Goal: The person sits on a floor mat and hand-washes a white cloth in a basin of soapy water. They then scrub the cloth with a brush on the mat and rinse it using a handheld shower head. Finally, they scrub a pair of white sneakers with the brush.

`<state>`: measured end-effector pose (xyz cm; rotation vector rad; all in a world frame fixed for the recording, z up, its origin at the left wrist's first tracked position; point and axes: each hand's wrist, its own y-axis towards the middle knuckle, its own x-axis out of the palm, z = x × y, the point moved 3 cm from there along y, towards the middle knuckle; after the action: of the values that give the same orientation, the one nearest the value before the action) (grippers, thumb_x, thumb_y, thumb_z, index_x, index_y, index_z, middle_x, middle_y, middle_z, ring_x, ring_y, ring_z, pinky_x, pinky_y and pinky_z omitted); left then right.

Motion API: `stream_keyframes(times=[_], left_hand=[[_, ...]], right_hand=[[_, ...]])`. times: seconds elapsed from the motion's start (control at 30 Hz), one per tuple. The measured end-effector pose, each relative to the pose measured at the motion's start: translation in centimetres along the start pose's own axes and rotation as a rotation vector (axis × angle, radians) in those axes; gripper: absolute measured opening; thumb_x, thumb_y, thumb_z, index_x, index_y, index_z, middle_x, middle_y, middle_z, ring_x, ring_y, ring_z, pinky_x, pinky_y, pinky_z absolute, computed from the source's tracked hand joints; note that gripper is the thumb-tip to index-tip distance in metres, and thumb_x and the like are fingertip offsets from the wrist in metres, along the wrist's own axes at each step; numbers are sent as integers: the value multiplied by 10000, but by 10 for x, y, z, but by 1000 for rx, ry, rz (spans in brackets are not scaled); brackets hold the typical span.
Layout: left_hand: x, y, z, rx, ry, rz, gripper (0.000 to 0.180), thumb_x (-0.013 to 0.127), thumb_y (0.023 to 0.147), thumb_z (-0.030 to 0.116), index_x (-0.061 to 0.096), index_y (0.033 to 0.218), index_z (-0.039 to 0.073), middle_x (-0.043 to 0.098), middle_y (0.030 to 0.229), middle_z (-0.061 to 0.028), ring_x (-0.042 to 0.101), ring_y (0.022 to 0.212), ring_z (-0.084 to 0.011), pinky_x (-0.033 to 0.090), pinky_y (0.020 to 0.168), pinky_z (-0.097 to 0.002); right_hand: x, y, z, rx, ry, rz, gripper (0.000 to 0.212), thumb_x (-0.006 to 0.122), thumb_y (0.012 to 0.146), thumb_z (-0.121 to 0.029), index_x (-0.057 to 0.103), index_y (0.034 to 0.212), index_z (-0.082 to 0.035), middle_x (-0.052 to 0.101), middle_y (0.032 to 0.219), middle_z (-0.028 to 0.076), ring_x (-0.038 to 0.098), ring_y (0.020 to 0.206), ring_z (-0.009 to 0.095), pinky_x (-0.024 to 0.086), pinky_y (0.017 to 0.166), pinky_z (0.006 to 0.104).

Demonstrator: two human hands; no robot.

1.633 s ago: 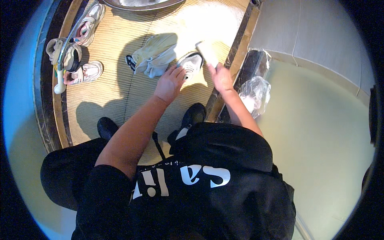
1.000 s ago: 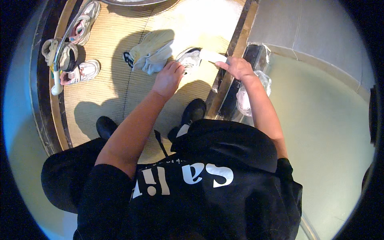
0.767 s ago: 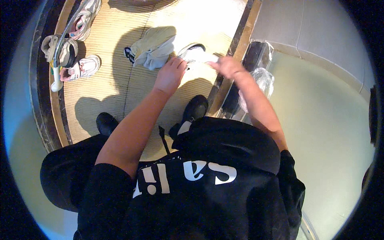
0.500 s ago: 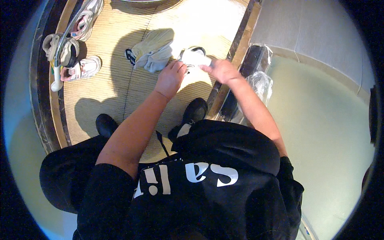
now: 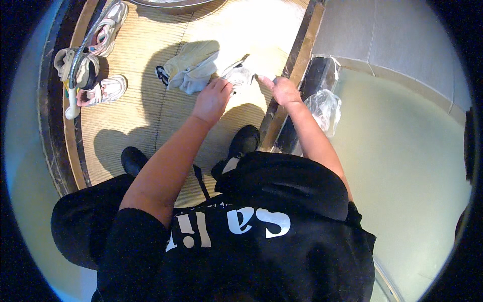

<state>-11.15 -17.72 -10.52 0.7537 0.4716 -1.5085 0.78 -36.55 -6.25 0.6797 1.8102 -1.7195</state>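
A small, soft-looking white and grey piece with dark edging [image 5: 240,74] lies between my two hands above the ribbed mat; its exact kind is unclear. My left hand [image 5: 214,100] is closed, its fingers curled on the lower left edge of that piece. On the other side my right hand [image 5: 283,90] meets the right edge with its thumb stretched toward it; its other fingers are partly hidden, seemingly pinching it. Just left of the piece a crumpled yellow and white cloth [image 5: 191,65] with a dark striped end rests on the mat.
Several sneakers [image 5: 109,89] stand at the left beside a shower head [image 5: 72,109] on a metal hose. A round metal basin [image 5: 173,6] shows at the top. To the right, a clear plastic bag [image 5: 324,108] lies on the dark ledge [image 5: 291,133]. My black shoes are below my hands.
The white and grey piece has turned: its bright face with a dark oval gave way to a greyer, folded shape. My right hand moved slightly right; the left stayed nearly in place.
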Motion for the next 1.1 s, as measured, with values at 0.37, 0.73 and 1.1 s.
stream_keyframes(times=[0.37, 0.73, 1.1], left_hand=[[0, -5, 3, 0, -1, -65, 313, 641, 789, 128, 563, 1078, 37, 557, 1102, -107, 539, 1073, -301, 481, 898, -378], [7, -8, -4, 35, 58, -4, 276, 622, 806, 126, 575, 1064, 37, 565, 1095, -117, 552, 1046, -307, 495, 876, -386], [1, -2, 2, 20, 20, -17, 257, 617, 807, 116, 570, 1053, 52, 567, 1081, -113, 553, 1040, -308, 493, 877, -379]], right_hand=[[-26, -2, 7, -58, -92, -6, 764, 459, 836, -678, 658, 1025, 35, 638, 1003, 280, 615, 1003, 386, 478, 882, 437], [4, 6, 7, -34, 85, 38, 754, 434, 859, -659, 664, 975, 50, 643, 967, 285, 615, 976, 413, 468, 883, 447], [46, 4, 43, 120, 502, 70, 812, 470, 829, -694, 649, 1009, 77, 638, 1010, 292, 615, 1007, 384, 455, 907, 422]])
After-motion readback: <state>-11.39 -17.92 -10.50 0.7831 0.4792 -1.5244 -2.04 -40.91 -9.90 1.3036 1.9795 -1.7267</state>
